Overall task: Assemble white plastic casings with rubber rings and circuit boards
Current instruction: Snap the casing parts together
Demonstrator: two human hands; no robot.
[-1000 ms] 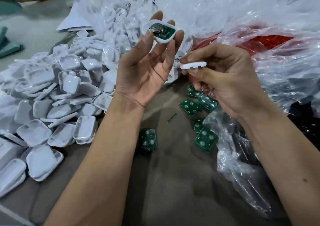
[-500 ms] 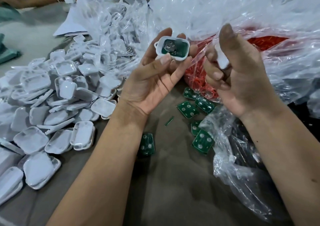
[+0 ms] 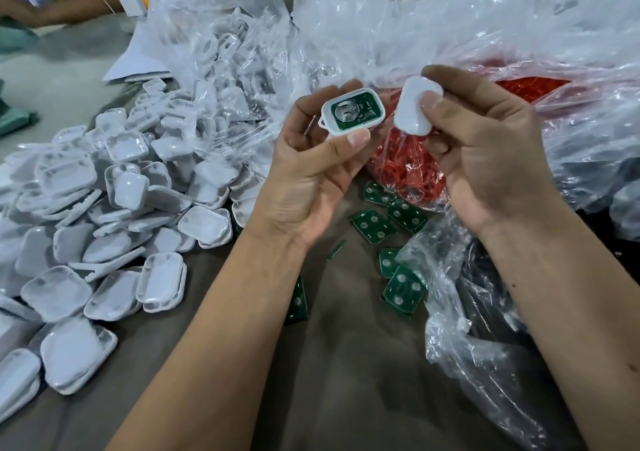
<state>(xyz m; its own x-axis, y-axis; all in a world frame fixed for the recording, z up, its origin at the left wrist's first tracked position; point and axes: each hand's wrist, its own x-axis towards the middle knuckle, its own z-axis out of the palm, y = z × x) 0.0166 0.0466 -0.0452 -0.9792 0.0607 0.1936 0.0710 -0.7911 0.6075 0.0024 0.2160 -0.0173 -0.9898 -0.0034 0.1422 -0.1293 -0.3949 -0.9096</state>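
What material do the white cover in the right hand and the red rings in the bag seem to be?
White cover: likely moulded plastic, smooth and matte, with an even surface and rounded corners.
Red rings: probably rubber; thin loops lying limp and tangled.

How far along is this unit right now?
Done: a green circuit board already sits inside the casing half gripped by the left hand. In hand: the right hand pinches the white cover beside it, not yet joined. Left: closing this unit; loose boards and many casings wait.
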